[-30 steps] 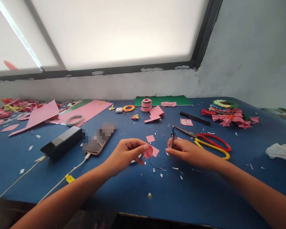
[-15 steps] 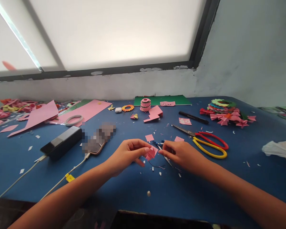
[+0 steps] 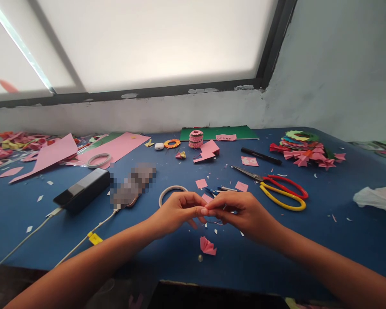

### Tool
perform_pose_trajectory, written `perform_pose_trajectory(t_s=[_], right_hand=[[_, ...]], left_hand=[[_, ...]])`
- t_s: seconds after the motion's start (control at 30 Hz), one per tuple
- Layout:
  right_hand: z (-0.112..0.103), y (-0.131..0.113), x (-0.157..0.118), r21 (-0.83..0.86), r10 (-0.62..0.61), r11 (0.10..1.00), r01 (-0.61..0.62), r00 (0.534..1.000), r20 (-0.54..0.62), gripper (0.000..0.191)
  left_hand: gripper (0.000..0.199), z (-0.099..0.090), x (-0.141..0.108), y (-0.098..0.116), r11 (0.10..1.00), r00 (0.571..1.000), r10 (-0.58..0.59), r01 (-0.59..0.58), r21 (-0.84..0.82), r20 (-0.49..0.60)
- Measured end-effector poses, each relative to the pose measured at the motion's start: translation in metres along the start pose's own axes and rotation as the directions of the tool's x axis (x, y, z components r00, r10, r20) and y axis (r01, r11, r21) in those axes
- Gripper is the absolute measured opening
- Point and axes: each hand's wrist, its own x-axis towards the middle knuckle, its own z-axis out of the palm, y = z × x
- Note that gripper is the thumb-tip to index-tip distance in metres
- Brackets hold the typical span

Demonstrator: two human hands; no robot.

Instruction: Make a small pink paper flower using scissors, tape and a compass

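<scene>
I have both hands in front of me, brought together above the blue table [image 3: 260, 262], the fingertips of the left hand [image 3: 179, 210] meeting those of the right hand [image 3: 243, 208]. Thumbs and fingers are bent close; I cannot tell whether anything small is pinched there. The folded pink paper piece [image 3: 207, 246] lies on the table nearer to me than the hands, a small round bead [image 3: 200, 258] just beside it. Past the fingertips I make out a flat pink square [image 3: 207, 198], partly hidden. A white ring [image 3: 173, 187] shows behind the left hand, and the scissors [image 3: 264, 179] lie beyond the right, blades pointing away leftward.
</scene>
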Motion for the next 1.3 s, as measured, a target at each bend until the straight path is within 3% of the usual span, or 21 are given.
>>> perform_pose_trajectory(t_s=[0.3, 0.5, 0.6, 0.67, 0.73, 0.8, 0.87, 0.93, 1.07, 1.3], right_hand=[[-0.002, -0.003, 0.000, -0.021, -0.044, 0.999, 0.043, 0.999, -0.021, 0.004], [0.000, -0.008, -0.001, -0.103, -0.050, 0.993, 0.048, 0.999, -0.007, 0.007], [-0.012, -0.006, 0.005, -0.203, -0.045, 0.978, 0.050, 0.999, 0.029, 0.011], [-0.030, 0.003, 0.013, -0.368, 0.020, 0.930, 0.001, 0.998, 0.052, 0.015], [-0.053, 0.018, 0.021, -0.654, 0.168, 0.754, -0.050, 0.979, 0.119, 0.020], [-0.074, 0.036, 0.027, -0.731, 0.241, 0.681, -0.046, 0.956, 0.165, 0.015], [-0.087, 0.053, 0.029, -0.776, 0.293, 0.630, -0.028, 0.934, 0.204, 0.010], [-0.091, 0.063, 0.030, -0.808, 0.331, 0.589, -0.012, 0.916, 0.228, 0.013], [-0.084, 0.061, 0.029, -0.857, 0.377, 0.515, -0.003, 0.899, 0.223, 0.019], [-0.076, 0.048, 0.028, -0.901, 0.451, 0.428, -0.066, 0.880, 0.150, 0.020]], left_hand=[[0.022, -0.001, 0.002, -0.003, 1.000, 1.000, -0.008, 0.008, 0.030, -0.001], [0.019, 0.000, 0.003, -0.006, 0.997, 0.998, 0.031, -0.027, 0.071, -0.063], [0.020, -0.001, 0.002, -0.006, 0.992, 0.995, 0.042, -0.031, 0.123, -0.088], [0.020, -0.003, -0.001, -0.005, 0.966, 0.993, 0.076, -0.051, 0.255, -0.090], [0.017, -0.005, -0.005, -0.002, 0.865, 0.988, 0.155, -0.134, 0.483, -0.003], [0.016, -0.006, -0.010, 0.001, 0.705, 0.960, 0.202, -0.280, 0.651, 0.195], [0.021, -0.007, -0.014, 0.004, 0.608, 0.911, 0.177, -0.398, 0.687, 0.372], [0.026, -0.007, -0.016, 0.007, 0.586, 0.876, 0.123, -0.444, 0.678, 0.467], [0.033, -0.007, -0.017, 0.009, 0.568, 0.847, 0.048, -0.459, 0.683, 0.529], [0.027, -0.008, -0.015, 0.006, 0.545, 0.868, 0.053, -0.440, 0.714, 0.495]])
